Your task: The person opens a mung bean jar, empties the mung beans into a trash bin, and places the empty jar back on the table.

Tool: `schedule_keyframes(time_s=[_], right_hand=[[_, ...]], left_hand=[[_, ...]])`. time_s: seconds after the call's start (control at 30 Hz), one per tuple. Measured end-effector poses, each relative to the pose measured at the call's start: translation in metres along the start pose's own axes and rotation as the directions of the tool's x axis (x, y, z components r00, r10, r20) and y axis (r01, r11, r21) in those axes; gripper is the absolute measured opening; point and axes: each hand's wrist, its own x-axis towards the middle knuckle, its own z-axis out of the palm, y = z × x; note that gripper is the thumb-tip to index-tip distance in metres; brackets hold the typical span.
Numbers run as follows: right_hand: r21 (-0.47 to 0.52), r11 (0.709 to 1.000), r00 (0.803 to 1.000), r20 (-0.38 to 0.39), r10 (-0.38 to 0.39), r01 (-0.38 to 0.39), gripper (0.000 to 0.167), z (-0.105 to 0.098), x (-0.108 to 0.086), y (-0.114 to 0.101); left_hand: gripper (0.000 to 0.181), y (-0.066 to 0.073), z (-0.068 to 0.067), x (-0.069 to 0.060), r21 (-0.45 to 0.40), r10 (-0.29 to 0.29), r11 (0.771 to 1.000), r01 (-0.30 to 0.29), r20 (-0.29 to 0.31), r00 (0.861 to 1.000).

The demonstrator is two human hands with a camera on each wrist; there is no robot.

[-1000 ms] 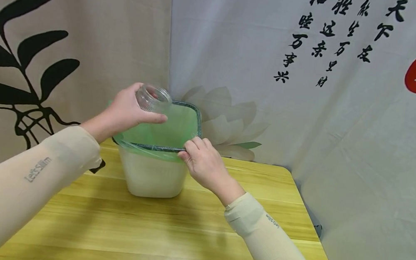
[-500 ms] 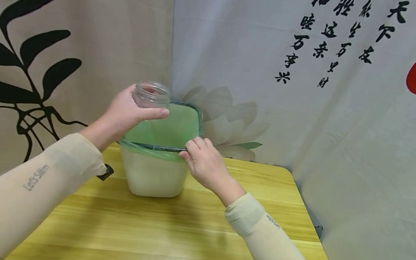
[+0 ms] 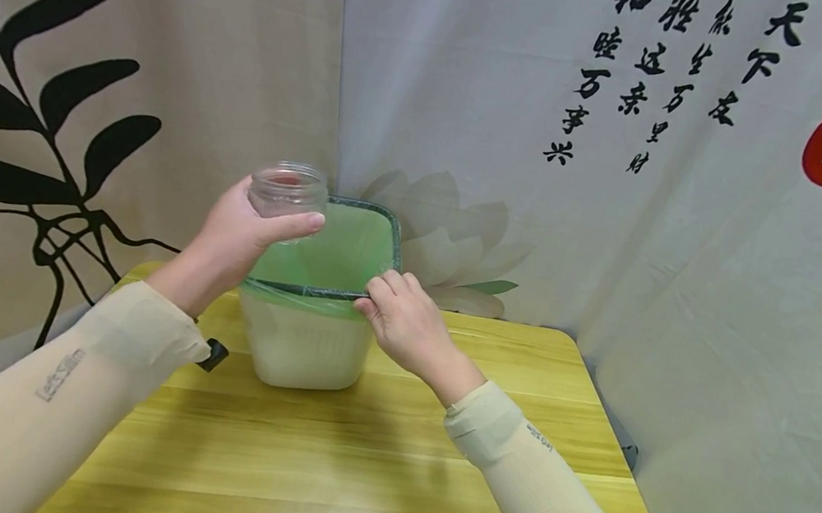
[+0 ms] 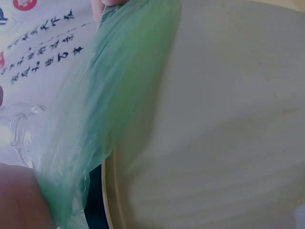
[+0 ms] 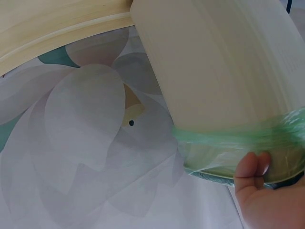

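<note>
In the head view my left hand (image 3: 223, 230) holds a clear jar (image 3: 289, 193), its ribbed mouth facing up, over the left side of a white bin (image 3: 303, 351). The jar has no lid on it; something reddish shows through its glass, perhaps the fingers behind. A thin green plastic bag (image 3: 356, 243) lines the bin and folds over its dark rim (image 3: 311, 290). At the bin's front right corner my right hand (image 3: 412, 323) grips the rim and the bag edge. The right wrist view shows that hand's fingertips (image 5: 248, 167) against the bag's fold. The bin's bottom is hidden.
The bin stands near the back of a yellow wood-grain table (image 3: 376, 460). Behind it hangs a pale curtain (image 3: 455, 104) printed with plants and dark characters. A small black piece (image 3: 213, 355) sits at the left sleeve's cuff (image 3: 152, 322).
The jar has turned from leaning rightward to nearly upright. My left hand has shifted a little to the left with it. The right hand stays on the rim.
</note>
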Motion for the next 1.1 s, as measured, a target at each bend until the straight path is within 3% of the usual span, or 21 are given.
schedule_keyframes(time_s=[0.3, 0.4, 0.67, 0.93, 1.1], right_hand=[[-0.009, 1.0, 1.0, -0.016, -0.023, 0.023, 0.058, 0.0, 0.0, 0.0], [-0.013, 0.999, 0.999, -0.019, -0.031, 0.03, 0.057, 0.0, 0.0, 0.0], [-0.009, 1.0, 1.0, 0.002, -0.024, 0.024, 0.056, 0.0, 0.0, 0.0], [-0.009, 1.0, 1.0, 0.013, -0.023, 0.023, 0.054, -0.001, 0.0, 0.0], [-0.007, 1.0, 1.0, 0.009, -0.026, 0.026, 0.041, -0.002, 0.0, 0.001]], left_hand=[[0.077, -0.003, -0.001, -0.024, 0.085, 0.064, 0.995, -0.059, -0.06, 0.996], [0.076, -0.004, -0.002, -0.032, 0.077, 0.082, 0.994, -0.076, -0.076, 0.994], [0.075, -0.018, -0.009, -0.054, 0.071, 0.055, 0.996, -0.047, -0.114, 0.992], [0.075, -0.037, -0.014, -0.07, -0.037, 0.059, 0.997, -0.064, -0.126, 0.99], [0.077, -0.046, -0.015, -0.082, -0.098, 0.086, 0.99, -0.099, -0.135, 0.987]])
